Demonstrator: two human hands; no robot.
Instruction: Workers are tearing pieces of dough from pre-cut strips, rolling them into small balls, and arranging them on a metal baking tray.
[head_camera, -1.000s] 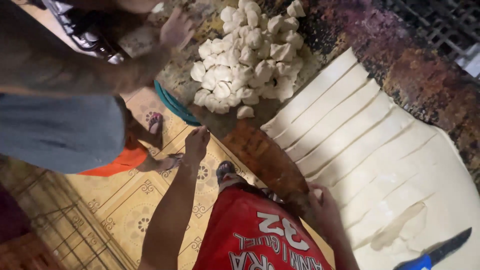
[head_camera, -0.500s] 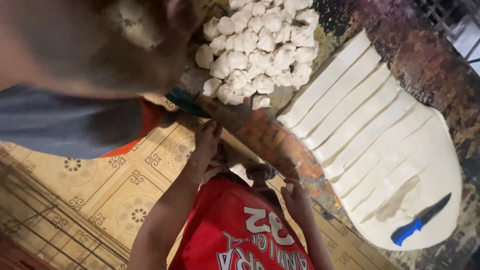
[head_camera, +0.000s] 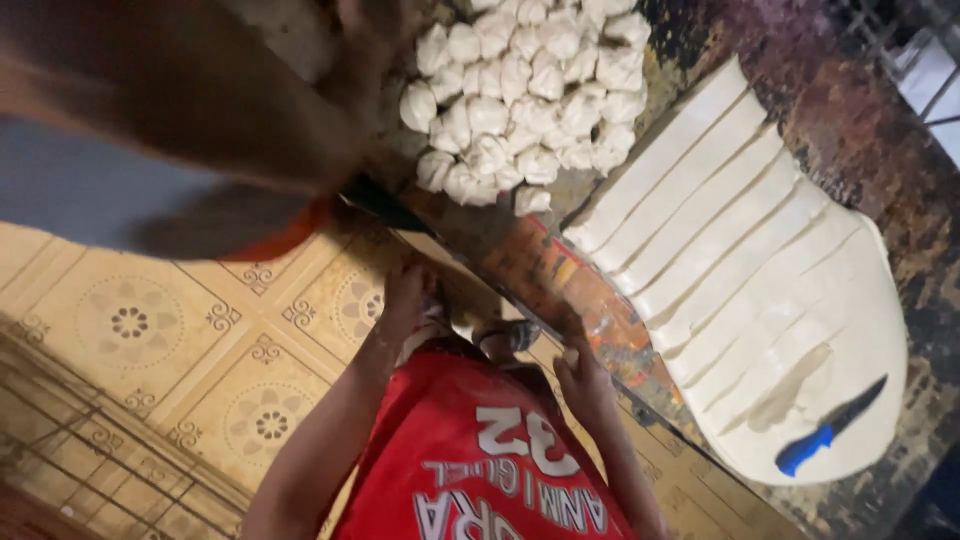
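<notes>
My left hand (head_camera: 405, 290) reaches to the near edge of the table (head_camera: 560, 285), fingers stretched out, holding nothing. My right hand (head_camera: 585, 375) rests against the same edge further right, also holding nothing. My red shirt (head_camera: 480, 460) fills the bottom of the view. On the table lies a pale dough sheet (head_camera: 760, 250) cut into long strips, with a blue-handled knife (head_camera: 830, 430) lying on its uncut end. A heap of small folded dough pieces (head_camera: 530, 90) sits at the table's top end, apart from both hands.
Another person's blurred arm (head_camera: 180, 90) and grey shorts (head_camera: 90, 190) fill the top left, close to the dough heap. Yellow patterned floor tiles (head_camera: 150, 330) lie below. A sandalled foot (head_camera: 505, 335) shows under the table edge. The table top (head_camera: 800, 60) is dark and worn.
The view has shifted and closed in. The other person's arm now covers the top left. My hands stay at the table edge; the left one has dropped slightly.
</notes>
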